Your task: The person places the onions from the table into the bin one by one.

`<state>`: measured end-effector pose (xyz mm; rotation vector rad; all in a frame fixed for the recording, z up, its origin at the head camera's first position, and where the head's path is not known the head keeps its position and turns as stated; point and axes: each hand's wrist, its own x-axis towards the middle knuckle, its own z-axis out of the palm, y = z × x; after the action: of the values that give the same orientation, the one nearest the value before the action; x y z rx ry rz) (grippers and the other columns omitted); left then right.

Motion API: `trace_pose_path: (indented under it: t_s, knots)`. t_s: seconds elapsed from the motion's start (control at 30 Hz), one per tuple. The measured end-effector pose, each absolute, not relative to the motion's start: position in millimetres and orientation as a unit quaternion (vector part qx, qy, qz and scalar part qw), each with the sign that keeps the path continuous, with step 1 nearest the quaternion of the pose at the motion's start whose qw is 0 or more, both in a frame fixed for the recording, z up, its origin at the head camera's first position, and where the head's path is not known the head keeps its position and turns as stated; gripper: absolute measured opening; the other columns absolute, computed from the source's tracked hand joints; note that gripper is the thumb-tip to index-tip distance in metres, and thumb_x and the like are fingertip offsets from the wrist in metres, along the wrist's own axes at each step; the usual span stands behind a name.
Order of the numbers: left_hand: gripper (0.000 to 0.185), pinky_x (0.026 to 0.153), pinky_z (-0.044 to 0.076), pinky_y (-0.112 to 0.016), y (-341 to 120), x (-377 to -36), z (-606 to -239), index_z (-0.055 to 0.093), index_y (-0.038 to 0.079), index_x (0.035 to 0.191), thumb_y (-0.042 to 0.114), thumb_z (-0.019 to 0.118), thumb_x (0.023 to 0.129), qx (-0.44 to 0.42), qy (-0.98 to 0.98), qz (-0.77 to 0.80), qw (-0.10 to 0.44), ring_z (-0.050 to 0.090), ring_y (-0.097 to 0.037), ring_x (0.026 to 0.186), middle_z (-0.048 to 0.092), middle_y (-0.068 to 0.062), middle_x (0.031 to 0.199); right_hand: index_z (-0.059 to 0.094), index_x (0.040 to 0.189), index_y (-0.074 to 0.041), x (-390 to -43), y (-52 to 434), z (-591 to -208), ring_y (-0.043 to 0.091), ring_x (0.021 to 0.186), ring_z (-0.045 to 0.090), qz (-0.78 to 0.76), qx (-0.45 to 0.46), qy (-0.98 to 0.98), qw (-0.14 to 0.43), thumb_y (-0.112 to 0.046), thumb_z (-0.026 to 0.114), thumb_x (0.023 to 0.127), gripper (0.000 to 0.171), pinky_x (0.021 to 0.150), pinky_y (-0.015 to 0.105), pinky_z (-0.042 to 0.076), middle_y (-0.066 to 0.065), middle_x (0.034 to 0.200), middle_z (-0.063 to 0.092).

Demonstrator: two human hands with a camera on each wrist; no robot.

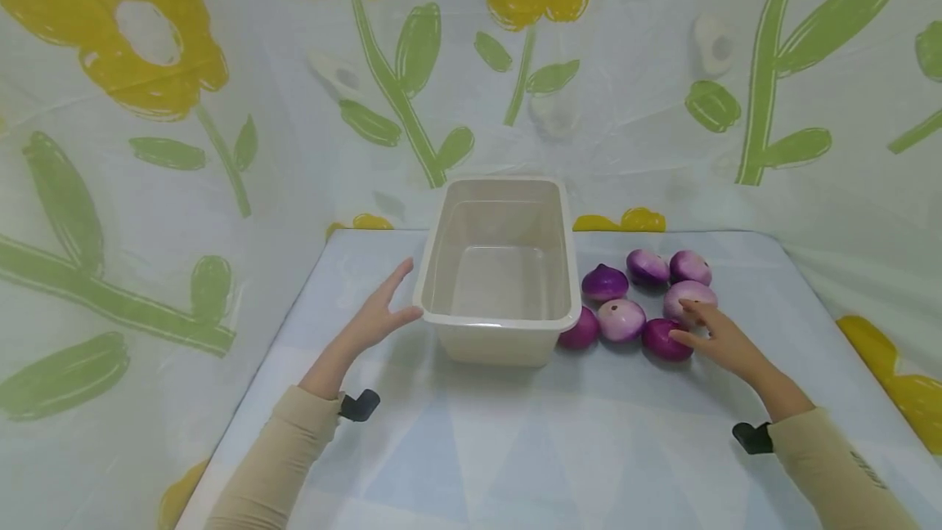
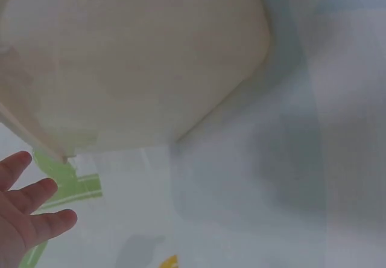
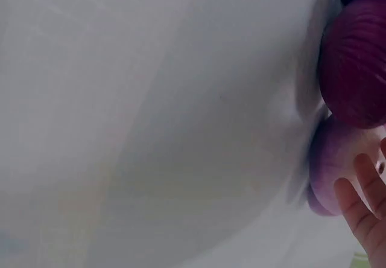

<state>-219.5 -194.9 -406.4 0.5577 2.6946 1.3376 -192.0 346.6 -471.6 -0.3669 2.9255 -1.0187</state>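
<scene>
Seven purple onions lie in a cluster on the table point(image 1: 515, 448), just right of the tub point(image 1: 500, 319). The right hand point(image 1: 717, 334) is over the near right part of that cluster: its forefinger lies stretched across the pale onion point(image 1: 688, 294) at the right, and its thumb touches the dark onion point(image 1: 662, 339) just in front. The fingers are nearly straight and have hold of nothing; the right wrist view shows fingertips point(image 3: 362, 204) against a pale purple onion, not wrapped round it.

The tub stands empty in the middle of the table, its long side running from near to far. The left hand point(image 1: 379, 313) is at its near left corner, fingers straight and spread, thumb tip at or just short of the rim; it grips nothing. The left wrist view shows the tub's wall close by and the fingers point(image 2: 33, 198) apart from it.

As I judge it, this is the start of a pick: the right hand is choosing an onion while the left hand steadies the tub. The next move calls for curling fingers and thumb round one onion without knocking its neighbours, which lie touching or nearly so, and lifting it over the tub's right rim.
</scene>
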Motion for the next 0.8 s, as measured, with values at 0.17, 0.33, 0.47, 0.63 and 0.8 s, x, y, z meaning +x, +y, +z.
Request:
trace_pose_path:
  t_s: [0.17,0.33,0.47,0.63,0.8]
  knots:
    - [0.083,0.106,0.016,-0.061,-188.5,-219.1,-405.9,0.015,0.017,0.148,0.028,0.065,0.082,0.17,0.874,0.452,0.055,0.014,-0.034,0.139,0.016,-0.01,0.153,0.031,0.135,0.011,-190.8,340.7,-475.8,0.049,0.114,0.04,-0.352,-0.122,0.928,0.017,-0.027,0.062,0.086,0.069,0.092,0.064,0.03,0.034,0.134,0.036]
    - [0.088,0.106,0.017,-0.06,-183.3,-218.9,-407.2,0.014,0.02,0.148,0.03,0.068,0.079,0.156,0.869,0.464,0.071,0.013,-0.031,0.14,0.015,-0.007,0.153,0.027,0.138,0.008,-190.3,337.1,-481.4,0.049,0.119,0.035,-0.363,-0.108,0.925,0.04,-0.031,0.06,0.087,0.073,0.094,0.065,0.028,0.032,0.137,0.033]
    - [0.089,0.106,0.018,-0.059,-180.7,-218.9,-408.3,0.014,0.018,0.148,0.031,0.068,0.078,0.168,0.862,0.472,0.073,0.014,-0.034,0.139,0.015,-0.01,0.153,0.027,0.137,0.008,-192.5,334.5,-485.3,0.05,0.121,0.031,-0.365,-0.103,0.924,0.047,-0.031,0.061,0.086,0.073,0.096,0.065,0.027,0.033,0.137,0.031]
    - [0.092,0.107,0.018,-0.058,-178.6,-219.5,-409.0,0.014,0.012,0.147,0.032,0.07,0.077,0.181,0.857,0.476,0.081,0.016,-0.038,0.137,0.014,-0.016,0.152,0.028,0.136,0.006,-195.8,331.1,-489.0,0.048,0.119,0.032,-0.368,-0.1,0.923,0.061,-0.032,0.064,0.084,0.074,0.095,0.066,0.028,0.031,0.134,0.032]
    - [0.093,0.106,0.018,-0.059,-173.4,-214.8,-400.7,0.014,0.007,0.146,0.024,0.071,0.076,0.179,0.852,0.483,0.095,0.016,-0.041,0.136,0.013,-0.02,0.151,0.026,0.137,0.007,-196.1,330.9,-492.3,0.048,0.116,0.035,-0.365,-0.086,0.924,0.074,-0.034,0.065,0.083,0.078,0.094,0.064,0.03,0.033,0.133,0.033]
